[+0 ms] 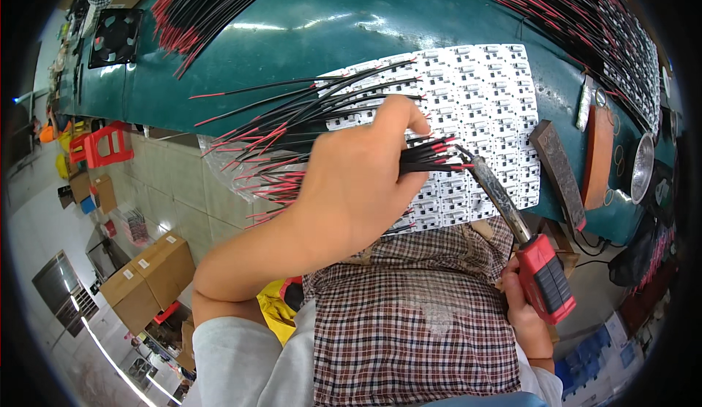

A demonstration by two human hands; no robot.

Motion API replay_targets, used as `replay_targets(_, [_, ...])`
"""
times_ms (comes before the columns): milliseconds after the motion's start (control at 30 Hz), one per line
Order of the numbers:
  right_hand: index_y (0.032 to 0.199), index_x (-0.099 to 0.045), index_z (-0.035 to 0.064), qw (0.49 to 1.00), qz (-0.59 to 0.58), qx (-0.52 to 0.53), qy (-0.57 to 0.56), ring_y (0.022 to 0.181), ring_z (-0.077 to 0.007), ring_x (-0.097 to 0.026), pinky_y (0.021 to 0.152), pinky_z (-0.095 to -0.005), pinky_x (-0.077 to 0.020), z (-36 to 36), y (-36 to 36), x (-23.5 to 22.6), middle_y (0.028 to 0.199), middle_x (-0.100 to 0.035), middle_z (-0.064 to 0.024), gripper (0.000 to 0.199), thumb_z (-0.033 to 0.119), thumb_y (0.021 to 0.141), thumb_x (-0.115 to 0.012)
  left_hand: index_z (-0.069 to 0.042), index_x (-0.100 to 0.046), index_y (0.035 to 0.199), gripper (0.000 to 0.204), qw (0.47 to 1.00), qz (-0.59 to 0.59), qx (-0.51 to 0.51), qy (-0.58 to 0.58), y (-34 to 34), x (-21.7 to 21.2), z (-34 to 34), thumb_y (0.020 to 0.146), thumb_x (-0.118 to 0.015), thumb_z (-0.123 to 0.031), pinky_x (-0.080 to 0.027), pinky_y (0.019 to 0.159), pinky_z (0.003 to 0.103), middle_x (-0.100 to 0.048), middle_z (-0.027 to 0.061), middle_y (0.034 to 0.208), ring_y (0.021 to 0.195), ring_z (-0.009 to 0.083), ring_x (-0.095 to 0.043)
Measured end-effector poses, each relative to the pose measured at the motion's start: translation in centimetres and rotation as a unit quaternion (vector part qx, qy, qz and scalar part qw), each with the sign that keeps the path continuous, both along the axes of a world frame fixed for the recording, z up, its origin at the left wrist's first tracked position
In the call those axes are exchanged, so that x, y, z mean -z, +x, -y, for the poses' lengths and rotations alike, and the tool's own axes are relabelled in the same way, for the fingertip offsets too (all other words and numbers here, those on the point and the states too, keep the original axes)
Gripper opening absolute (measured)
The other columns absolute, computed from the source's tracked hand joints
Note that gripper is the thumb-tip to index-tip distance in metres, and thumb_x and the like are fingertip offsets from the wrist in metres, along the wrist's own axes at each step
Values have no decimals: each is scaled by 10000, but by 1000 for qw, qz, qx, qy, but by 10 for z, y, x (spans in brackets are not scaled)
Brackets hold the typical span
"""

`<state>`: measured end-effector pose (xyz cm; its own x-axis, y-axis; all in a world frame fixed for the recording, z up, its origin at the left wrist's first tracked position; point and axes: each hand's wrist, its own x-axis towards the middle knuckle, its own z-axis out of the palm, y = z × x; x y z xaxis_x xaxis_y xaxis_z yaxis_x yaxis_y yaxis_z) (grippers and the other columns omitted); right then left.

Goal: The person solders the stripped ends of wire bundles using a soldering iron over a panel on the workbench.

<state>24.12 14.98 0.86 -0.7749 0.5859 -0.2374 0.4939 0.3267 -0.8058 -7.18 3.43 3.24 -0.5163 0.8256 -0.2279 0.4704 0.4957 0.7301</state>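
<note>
My left hand (344,176) is closed over the white circuit board panel (504,107), gripping a bundle of black wires (428,160) with red ends. More black wires (281,118) with red ends fan out to the left, some meeting the panel's small components. My right hand (521,304) wraps a soldering iron (547,279) with a red and black handle. Its tip points up and left, close to the red wire ends by my left fingers; whether it touches them I cannot tell. The panel lies on the green table (292,34), its near edge by the checked apron (409,319).
Wire bundles lie at the far left (212,8) and far right (563,12). Right of the panel are a dark bar (559,176), an orange-brown block (598,158) and a metal bowl (642,167). A black fan (115,38) sits left; a red stool (102,145) and cardboard boxes (150,283) stand below.
</note>
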Motion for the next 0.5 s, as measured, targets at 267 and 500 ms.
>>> replay_targets(267, [1022, -679, -11, 989, -21, -114, 95, 760, -355, -685, 678, -381, -554, -7, -35, -12, 920, -678, -190, 317, 42, 714, -736, -33, -620, 842, 199, 996, -69, -3, 48, 12, 39, 3, 697, -755, -48, -491, 542, 369, -638, 124, 675, 579, 296, -644])
replay_targets(500, [1013, -687, 2, 993, -20, -101, 56, 770, -359, -683, 687, -389, -558, -7, -37, -7, 892, -671, -167, 329, 7, 687, -730, -28, -619, 845, 215, 995, -85, -3, 54, 14, 41, 3, 677, -753, -47, -493, 541, 375, -636, 130, 667, 575, 306, -643])
